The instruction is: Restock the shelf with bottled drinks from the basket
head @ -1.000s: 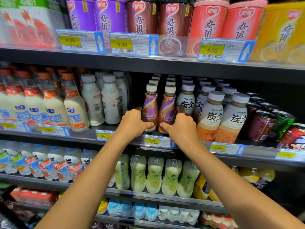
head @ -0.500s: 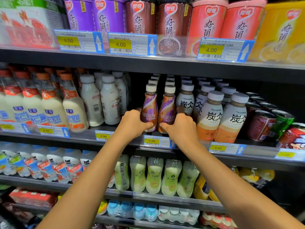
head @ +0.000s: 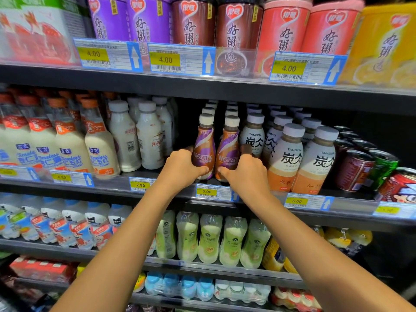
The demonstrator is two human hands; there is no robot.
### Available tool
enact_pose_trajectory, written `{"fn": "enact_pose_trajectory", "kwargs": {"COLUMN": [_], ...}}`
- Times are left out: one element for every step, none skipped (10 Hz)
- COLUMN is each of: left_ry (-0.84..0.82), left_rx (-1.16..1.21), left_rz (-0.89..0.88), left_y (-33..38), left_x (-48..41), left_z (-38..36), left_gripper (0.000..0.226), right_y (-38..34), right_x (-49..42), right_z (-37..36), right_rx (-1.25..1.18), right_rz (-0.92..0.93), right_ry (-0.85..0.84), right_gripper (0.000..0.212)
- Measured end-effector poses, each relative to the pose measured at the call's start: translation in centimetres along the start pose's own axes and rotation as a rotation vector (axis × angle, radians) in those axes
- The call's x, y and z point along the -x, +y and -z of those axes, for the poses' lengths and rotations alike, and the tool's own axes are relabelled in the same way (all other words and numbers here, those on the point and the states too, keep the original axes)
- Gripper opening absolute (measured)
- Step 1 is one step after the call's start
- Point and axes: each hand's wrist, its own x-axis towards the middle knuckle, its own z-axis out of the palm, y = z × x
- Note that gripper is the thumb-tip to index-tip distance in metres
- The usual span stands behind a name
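Fingers [head: 188, 153] of left hand [head: 180, 167]: curled round left Nescafé bottle [head: 203, 145]; right hand [head: 247, 176] grips right Nescafé bottle [head: 229, 147]. Both bottles stand upright at the middle shelf [head: 349, 208] front edge, above the 5.00 tag [head: 207, 192]. Change over the last second: none, so probably final squaring of the row; basket not in view.

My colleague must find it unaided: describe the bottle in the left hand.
Find the second shelf down, above the 5.00 price tag. The left hand grips the left Nescafe bottle, purple, white-capped, beside a dark gap; its twin neighbours the Tanbing bottles.
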Motion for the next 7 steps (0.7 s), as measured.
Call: {"fn": "enact_pose_trajectory", "kwargs": {"left_ry": [0.013,0.027,0.034,0.02,-0.012,-0.007,0.007], "left_rx": [-0.016,-0.024,-0.043,-0.056,-0.071,-0.128,-0.244], "left_rz": [-0.003,-0.006,0.004,0.019,0.044,0.03,0.004], "left_y": [0.0,0.0,0.2,0.2,0.6,1.0,2.0], "left_x": [0.1,0.2,0.4,0.4,0.6,1.0,1.9], "left_z": [0.0,-0.2,-0.1,-0.1,0.2,0.8,1.2], "left_gripper": [0.048,0.05,0.045,0.041,0.035,0.035,0.036], "right_y": [-0.2,-0.3,-0.5,-0.5,-0.6,-0.6,-0.5], "right_x": [0.0,0.0,0.4,0.6,0.7,1.0,1.5], "right_z": [0.0,-0.1,0.1,0.2,0.7,1.6,3.5], "right_rx": [-0.002,-0.004,-0.007,-0.012,-0.013,-0.056,-0.028], "right_rz": [-0.007,-0.013,-0.012,-0.005,-0.012,0.009,0.043], "right_ry": [0.0,0.001,-0.004,-0.006,-0.027,-0.058,-0.06], "right_gripper": [0.044,0.044,0.043,0.044,0.046,0.044,0.037]}}
